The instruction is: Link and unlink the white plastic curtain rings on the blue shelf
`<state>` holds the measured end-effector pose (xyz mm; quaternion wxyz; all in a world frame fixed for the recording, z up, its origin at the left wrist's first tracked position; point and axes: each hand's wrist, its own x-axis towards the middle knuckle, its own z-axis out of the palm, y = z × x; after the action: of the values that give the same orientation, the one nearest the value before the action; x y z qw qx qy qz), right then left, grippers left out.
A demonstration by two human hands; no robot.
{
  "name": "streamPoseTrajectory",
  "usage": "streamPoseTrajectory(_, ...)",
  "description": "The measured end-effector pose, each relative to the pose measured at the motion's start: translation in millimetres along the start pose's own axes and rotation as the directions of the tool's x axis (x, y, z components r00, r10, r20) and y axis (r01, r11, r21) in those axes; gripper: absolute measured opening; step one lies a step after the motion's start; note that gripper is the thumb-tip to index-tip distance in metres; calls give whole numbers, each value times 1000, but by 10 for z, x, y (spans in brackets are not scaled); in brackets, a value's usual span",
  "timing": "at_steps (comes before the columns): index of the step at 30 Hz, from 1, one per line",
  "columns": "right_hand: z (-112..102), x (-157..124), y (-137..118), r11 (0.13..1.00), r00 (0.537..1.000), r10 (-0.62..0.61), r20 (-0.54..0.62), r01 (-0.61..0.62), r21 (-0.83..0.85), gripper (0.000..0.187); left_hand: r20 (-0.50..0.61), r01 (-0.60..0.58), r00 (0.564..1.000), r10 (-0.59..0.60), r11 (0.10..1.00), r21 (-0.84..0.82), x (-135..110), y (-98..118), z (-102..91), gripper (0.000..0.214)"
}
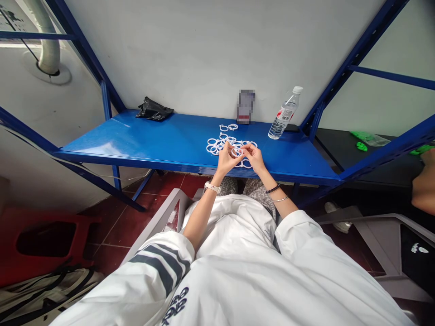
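Over the front part of the blue table, my left hand (227,160) and my right hand (254,157) meet with fingers pinched on one white ring (237,152). It looks like a curtain ring; its small details are too fine to make out. Around and beneath my hands lies a loose pile of similar white rings (214,146), several of them overlapping. A few more white rings (233,127) sit apart, farther back on the table.
On the blue table (176,140), a black plastic bag (154,109) lies at the back left. A blurred upright object (245,106) leans by the wall. A water bottle (284,114) stands at the right, near a dark flat object (291,128). Blue posts (328,104) frame the table. Another person's arm (423,185) shows at far right.
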<state>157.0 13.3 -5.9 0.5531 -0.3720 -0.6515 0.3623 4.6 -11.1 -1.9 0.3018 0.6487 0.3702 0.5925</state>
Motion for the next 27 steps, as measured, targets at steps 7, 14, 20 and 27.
streamPoseTrajectory(7,3,-8,-22,1000,1000,-5,-9,5,6,46,11,12,1000,-12,1000,-14,-1,37,-5,64)
streamPoseTrajectory(14,-4,-8,-19,1000,1000,-6,-5,6,12,48,20,30,999,-29,999,-42,-7,63,-14,64)
streamPoseTrajectory(20,1,-8,-16,1000,1000,-12,-5,12,22,47,2,28,1000,-28,999,-39,-11,59,-3,64)
streamPoseTrajectory(27,5,-9,-29,999,1000,-22,-10,22,38,44,-4,37,999,-37,997,-65,-19,88,0,62)
